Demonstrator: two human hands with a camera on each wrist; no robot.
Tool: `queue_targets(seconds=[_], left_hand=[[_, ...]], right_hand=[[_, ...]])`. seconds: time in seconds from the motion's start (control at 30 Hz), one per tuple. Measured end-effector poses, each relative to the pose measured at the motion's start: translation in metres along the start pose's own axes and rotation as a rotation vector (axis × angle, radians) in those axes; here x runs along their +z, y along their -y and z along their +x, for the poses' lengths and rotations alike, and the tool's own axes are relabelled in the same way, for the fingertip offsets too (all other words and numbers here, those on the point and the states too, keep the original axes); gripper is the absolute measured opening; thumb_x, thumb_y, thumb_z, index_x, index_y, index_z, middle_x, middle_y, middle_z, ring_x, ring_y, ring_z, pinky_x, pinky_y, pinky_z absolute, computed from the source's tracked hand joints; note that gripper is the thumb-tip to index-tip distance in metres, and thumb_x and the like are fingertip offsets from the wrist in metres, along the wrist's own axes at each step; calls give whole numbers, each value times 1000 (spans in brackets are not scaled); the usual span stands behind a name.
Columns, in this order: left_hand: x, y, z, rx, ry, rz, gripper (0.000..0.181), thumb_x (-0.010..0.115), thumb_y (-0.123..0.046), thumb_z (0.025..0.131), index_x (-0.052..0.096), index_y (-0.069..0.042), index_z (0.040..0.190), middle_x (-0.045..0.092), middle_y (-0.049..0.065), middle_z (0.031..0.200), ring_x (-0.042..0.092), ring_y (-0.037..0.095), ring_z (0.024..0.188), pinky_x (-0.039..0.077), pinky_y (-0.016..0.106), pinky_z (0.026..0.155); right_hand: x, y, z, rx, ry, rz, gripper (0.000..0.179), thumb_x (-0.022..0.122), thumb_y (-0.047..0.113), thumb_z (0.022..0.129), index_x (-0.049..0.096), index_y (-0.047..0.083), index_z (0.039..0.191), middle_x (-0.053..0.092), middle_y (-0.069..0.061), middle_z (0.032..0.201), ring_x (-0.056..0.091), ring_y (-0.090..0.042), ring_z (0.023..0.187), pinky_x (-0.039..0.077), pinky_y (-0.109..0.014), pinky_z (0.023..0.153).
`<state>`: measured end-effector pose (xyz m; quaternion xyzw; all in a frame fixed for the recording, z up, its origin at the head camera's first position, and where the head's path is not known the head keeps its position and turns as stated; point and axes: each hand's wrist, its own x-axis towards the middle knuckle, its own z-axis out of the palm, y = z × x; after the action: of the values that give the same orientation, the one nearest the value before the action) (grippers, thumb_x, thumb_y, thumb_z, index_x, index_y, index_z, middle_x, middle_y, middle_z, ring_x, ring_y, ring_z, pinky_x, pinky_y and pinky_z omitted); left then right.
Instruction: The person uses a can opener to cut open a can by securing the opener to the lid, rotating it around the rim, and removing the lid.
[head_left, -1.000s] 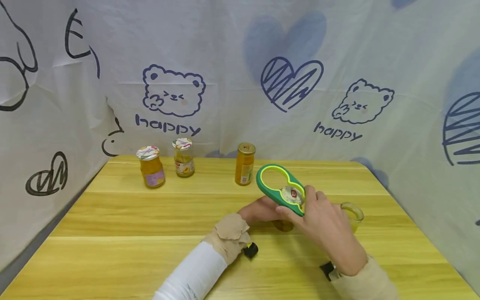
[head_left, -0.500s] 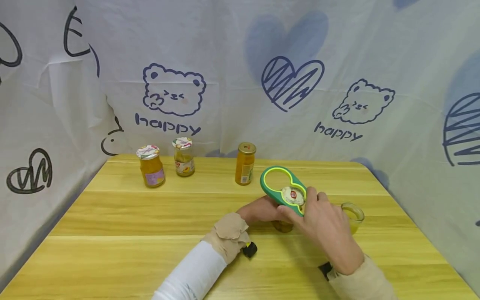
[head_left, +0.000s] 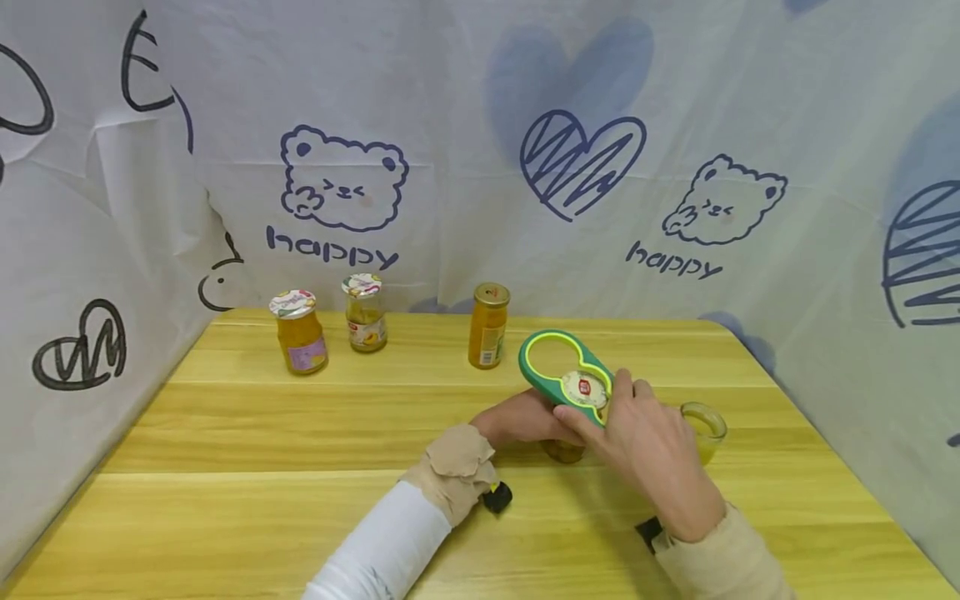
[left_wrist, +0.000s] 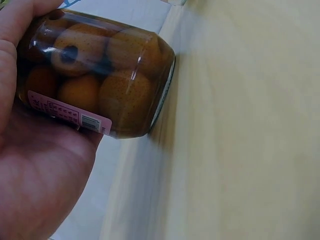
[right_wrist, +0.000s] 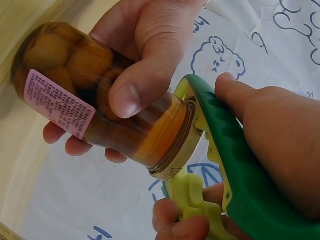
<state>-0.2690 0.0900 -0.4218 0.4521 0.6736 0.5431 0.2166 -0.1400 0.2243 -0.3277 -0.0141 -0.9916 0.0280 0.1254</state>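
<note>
My left hand (head_left: 525,419) grips a glass jar (left_wrist: 90,65) of round brown fruit in dark syrup, with a pink label. In the right wrist view its fingers and thumb wrap the jar's middle. My right hand (head_left: 652,446) holds a green jar opener (right_wrist: 235,155) with a yellow-green toothed lining. The opener's smaller opening surrounds the jar's pale lid (head_left: 585,389), which has a red mark; its larger opening points away to the far left. In the head view, both hands hide most of the jar, and only its base shows below the left hand.
An open glass jar (head_left: 705,429) stands right of my right hand. At the back stand an orange jar with a gold lid (head_left: 489,329) and two jars with patterned lids, one purple-labelled (head_left: 302,337), one partly filled (head_left: 367,321). Printed cloth (head_left: 465,208) borders the wooden table (head_left: 262,517).
Within the last second the opener has shifted slightly right in the head view, still around the lid. Both hands keep their grips. The other jars stay in place.
</note>
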Motion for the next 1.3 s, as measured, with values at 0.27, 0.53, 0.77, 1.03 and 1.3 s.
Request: queue_targets(seconds=[0.27, 0.53, 0.77, 1.03, 1.3], left_hand=[[2, 1, 1, -13, -5, -32, 54, 77, -6, 91, 59, -9, 142, 64, 12, 142, 62, 8, 123, 48, 19, 108], [3, 0, 0, -8, 18, -35, 57, 77, -6, 91, 57, -10, 144, 63, 11, 144, 60, 3, 123, 48, 19, 108], [0, 2, 3, 35, 33, -32, 56, 77, -6, 91, 57, -9, 144, 63, 11, 143, 61, -2, 118, 49, 20, 108], [0, 4, 3, 24, 43, -52, 55, 76, -4, 92, 57, -8, 143, 63, 13, 142, 61, -2, 116, 51, 20, 106], [-4, 2, 0, 18, 38, -71, 55, 75, -6, 93, 56, -10, 144, 62, 12, 144, 61, 1, 119, 51, 21, 107]], right_hand=[[-1, 4, 0, 22, 19, -82, 112, 46, 79, 94, 34, -17, 150, 63, -32, 108, 56, -33, 56, 53, -48, 53], [-2, 5, -1, 20, 31, -113, 108, 45, 76, 97, 30, -15, 153, 63, -29, 108, 55, -32, 53, 49, -45, 47], [-7, 7, 2, 5, 57, -131, 108, 43, 75, 98, 28, -15, 154, 63, -31, 114, 58, -35, 57, 51, -46, 48], [-9, 5, 8, -5, 171, -126, 109, 41, 75, 99, 25, -18, 154, 61, -34, 123, 64, -37, 68, 55, -48, 56], [-13, 6, 14, -39, 204, -116, 107, 45, 73, 98, 30, -20, 150, 64, -34, 116, 65, -35, 71, 58, -49, 61]])
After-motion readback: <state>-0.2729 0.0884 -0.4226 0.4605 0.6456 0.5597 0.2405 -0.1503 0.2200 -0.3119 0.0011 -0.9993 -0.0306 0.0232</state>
